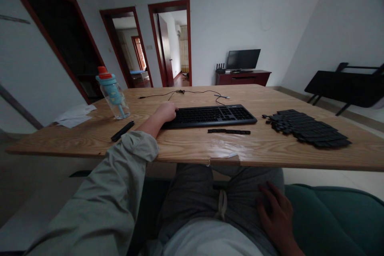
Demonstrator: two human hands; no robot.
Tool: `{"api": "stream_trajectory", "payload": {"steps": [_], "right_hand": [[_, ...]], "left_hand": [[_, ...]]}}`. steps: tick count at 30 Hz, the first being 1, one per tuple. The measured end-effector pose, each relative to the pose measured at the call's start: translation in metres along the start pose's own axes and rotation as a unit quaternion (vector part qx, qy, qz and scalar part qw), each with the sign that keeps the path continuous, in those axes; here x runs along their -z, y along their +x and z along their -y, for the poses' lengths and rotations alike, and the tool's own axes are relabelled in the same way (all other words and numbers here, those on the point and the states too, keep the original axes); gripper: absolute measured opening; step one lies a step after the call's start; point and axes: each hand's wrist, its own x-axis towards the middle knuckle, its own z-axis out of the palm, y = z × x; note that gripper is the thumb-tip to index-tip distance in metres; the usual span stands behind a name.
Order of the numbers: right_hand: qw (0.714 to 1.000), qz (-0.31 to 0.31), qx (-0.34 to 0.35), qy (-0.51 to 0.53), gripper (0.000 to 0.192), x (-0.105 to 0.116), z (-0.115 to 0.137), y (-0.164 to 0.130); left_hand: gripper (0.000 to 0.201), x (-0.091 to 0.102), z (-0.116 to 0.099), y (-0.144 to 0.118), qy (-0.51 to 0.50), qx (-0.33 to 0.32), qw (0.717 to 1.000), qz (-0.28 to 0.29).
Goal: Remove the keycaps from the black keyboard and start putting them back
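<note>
A black keyboard [210, 115] lies flat on the wooden table before me. My left hand [166, 113] is closed over its left end, fingers curled at the far corner; the fingertips are partly hidden. Just in front of the keyboard is a short row of black keycaps [229, 131]. To its right, many more loose dark keycaps [306, 128] lie in close rows. My right hand [276, 212] rests on my thigh below the table edge, fingers spread and holding nothing.
A clear bottle with a red and blue top [115, 96] stands at the left, near white paper [75, 116] and a slim black object [123, 131]. A thin cable [198, 91] runs behind the keyboard. The table's front edge [180, 160] is close to my lap.
</note>
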Motion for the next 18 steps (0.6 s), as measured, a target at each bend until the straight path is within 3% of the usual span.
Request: {"api": "stream_trajectory", "payload": {"steps": [4,7,9,11,14,18], "right_hand": [[1.0,-0.005,-0.002,0.01,0.035,0.0,0.001,0.001],[1.0,-0.008,0.002,0.007,0.035,0.001,0.002,0.002],[1.0,-0.012,0.008,0.006,0.034,0.001,0.003,0.003],[1.0,-0.014,0.011,0.003,0.033,0.002,0.003,0.003],[1.0,-0.009,0.009,0.0,0.033,0.002,0.003,0.004],[1.0,-0.006,0.003,0.001,0.035,0.001,0.0,0.002]], "left_hand": [[0.033,0.006,-0.017,-0.006,-0.009,-0.005,0.999,-0.033],[0.029,0.013,-0.046,-0.017,-0.111,-0.12,0.983,-0.086],[0.026,0.017,-0.068,-0.025,-0.209,-0.212,0.952,-0.065],[0.025,0.019,-0.086,-0.03,-0.249,-0.258,0.933,-0.037],[0.024,0.02,-0.101,-0.032,-0.247,-0.268,0.931,-0.009],[0.022,0.017,-0.105,-0.029,-0.213,-0.28,0.936,0.005]]}}
